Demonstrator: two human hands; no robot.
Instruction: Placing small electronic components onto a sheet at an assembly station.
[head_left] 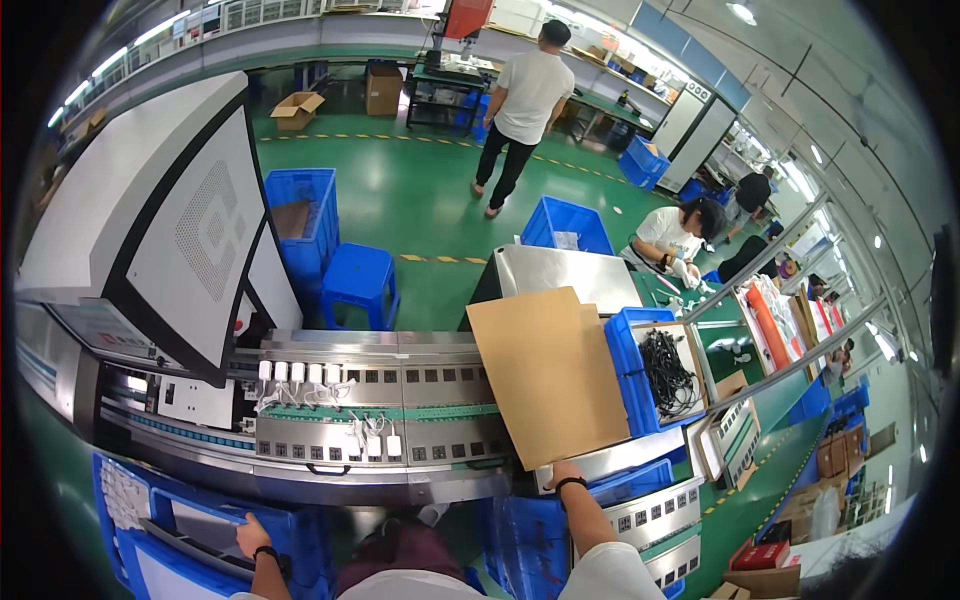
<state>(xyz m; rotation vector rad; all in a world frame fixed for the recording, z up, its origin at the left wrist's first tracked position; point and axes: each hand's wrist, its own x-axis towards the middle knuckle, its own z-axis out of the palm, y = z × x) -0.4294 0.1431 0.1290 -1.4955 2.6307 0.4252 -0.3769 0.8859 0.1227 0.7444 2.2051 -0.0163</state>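
Machine (190, 190): white and grey cabinet, black trim; ahead of the left hand and somewhat to its left, well apart.
Line (440, 490): steel bench with socket plates and green strips, running left to right ahead of both hands.
Cardboard (550, 380): brown sheet lying slanted, directly ahead of the right hand, lower edge at or just beside the fingers.
Bins (300, 530): blue, below the line; around the left hand, with more beside the right forearm.
Cable bin (618, 365): blue, ahead and right of the right hand, beside the cardboard; black cables (668, 375) heaped inside.
Panel (655, 520): socket plate, right of the right hand and nearer the body.
Bar (195, 547): dark, among the bins, just left of the left hand.
Right hand (567, 472): fingers bent, seemingly narrow; grip hidden, so impossible to say whether holding anything.
Left hand (253, 537): low, fingers partly curled; hold on bar or bin edge unclear. Step in hand, as a judgement: two-sided handling around bar and cardboard; any next move calls for a surer grip and clearance from cords.
Adapters (298, 372): white, corded, in two groups on the line, ahead and right of the left hand.
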